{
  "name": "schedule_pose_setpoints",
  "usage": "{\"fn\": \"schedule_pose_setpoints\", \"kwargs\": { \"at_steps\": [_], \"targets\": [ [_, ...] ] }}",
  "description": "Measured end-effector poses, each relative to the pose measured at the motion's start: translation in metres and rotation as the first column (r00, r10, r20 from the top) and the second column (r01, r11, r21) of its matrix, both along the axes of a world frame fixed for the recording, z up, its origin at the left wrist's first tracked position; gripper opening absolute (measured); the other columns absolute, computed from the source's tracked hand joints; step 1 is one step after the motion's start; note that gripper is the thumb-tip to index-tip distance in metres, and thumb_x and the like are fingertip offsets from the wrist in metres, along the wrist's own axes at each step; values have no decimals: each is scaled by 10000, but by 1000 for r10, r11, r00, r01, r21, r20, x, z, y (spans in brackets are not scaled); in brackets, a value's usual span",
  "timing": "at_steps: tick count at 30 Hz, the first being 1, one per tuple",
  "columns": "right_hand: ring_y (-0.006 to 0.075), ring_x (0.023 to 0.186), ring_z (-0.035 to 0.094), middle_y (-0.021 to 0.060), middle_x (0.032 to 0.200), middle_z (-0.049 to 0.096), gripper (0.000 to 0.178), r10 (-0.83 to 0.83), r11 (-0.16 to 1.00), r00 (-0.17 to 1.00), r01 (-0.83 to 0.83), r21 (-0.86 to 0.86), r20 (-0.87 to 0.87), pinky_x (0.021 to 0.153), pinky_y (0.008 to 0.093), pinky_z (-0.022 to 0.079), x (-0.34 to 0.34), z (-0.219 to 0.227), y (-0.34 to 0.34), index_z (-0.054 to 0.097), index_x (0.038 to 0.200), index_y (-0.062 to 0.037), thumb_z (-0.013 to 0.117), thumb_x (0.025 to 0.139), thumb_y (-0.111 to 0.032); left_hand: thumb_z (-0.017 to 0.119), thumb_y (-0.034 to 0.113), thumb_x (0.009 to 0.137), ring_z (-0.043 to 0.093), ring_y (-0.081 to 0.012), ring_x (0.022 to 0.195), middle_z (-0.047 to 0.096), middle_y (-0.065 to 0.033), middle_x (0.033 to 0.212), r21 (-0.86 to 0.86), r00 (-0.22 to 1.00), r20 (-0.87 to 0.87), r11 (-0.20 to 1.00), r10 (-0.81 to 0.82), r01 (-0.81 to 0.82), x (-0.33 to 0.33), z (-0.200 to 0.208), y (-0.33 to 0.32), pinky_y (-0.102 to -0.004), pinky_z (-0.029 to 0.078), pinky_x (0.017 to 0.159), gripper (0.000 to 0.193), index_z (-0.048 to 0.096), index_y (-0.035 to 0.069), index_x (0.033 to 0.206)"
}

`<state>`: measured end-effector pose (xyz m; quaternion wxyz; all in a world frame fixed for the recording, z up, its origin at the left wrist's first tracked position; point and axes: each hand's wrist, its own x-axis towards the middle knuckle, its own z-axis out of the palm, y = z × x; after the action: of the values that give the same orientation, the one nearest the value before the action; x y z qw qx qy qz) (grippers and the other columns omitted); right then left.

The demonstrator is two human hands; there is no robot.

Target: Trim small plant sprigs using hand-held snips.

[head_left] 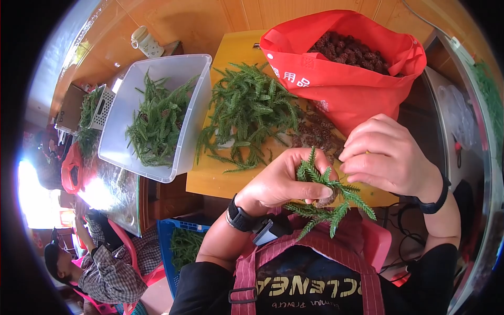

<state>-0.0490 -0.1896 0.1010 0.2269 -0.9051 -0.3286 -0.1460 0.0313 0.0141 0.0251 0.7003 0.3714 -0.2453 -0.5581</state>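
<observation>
My left hand (pixel 286 181) is closed around a green artificial pine sprig (pixel 341 207) above the near edge of the yellow table. A brown pine cone (pixel 328 197) shows among its needles, beside my thumb. Close by on the right is my right hand (pixel 386 155), its fingers bent and pressed together at the sprig's upper side; what they hold, if anything, is hidden. Past my hands lies a heap of green pine sprigs (pixel 249 107) on the yellow table (pixel 210 176). Loose pine cones (pixel 315 131) lie between that heap and my right hand.
A red fabric bag (pixel 346 89) full of pine cones (pixel 349 52) stands at the back right. Left of the heap, a clear plastic bin (pixel 113 136) holds more sprigs. A blue crate (pixel 165 236) with greenery sits below. A seated person (pixel 105 273) works at the far left.
</observation>
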Motion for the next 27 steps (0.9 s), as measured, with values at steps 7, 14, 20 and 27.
{"fn": "schedule_pose_setpoints", "kwargs": {
  "at_steps": [7,14,20,27],
  "targets": [
    [227,684,569,37,667,562,148,-292,956,930,278,-96,-223,657,327,410,-5,3,6,578,713,-69,709,664,-118,687,-34,717,601,-173,853,621,-86,900,-204,426,835,914,349,-350,-10,9,-9,-285,476,728,164,587,11,839],
    [230,714,581,32,728,584,171,-209,976,966,217,34,-154,671,342,423,-7,-1,2,606,794,-72,713,670,-123,687,-63,696,575,-87,667,618,-80,904,93,974,124,975,190,-202,-1,6,-3,-187,439,555,202,562,27,828],
    [225,711,584,27,712,581,168,-96,991,994,101,-88,51,659,349,429,-5,1,1,589,769,-73,712,668,-124,679,-56,702,548,-88,622,622,-87,883,46,995,51,995,88,-91,-4,3,-5,-200,412,523,179,567,9,826],
    [245,645,568,67,645,564,101,-293,856,621,510,90,-727,633,319,435,-11,10,9,543,752,-13,629,744,-66,689,-44,694,609,-183,830,625,-85,913,-305,286,868,891,405,-336,-10,4,-11,-286,484,707,177,591,27,824]
  ]
}}
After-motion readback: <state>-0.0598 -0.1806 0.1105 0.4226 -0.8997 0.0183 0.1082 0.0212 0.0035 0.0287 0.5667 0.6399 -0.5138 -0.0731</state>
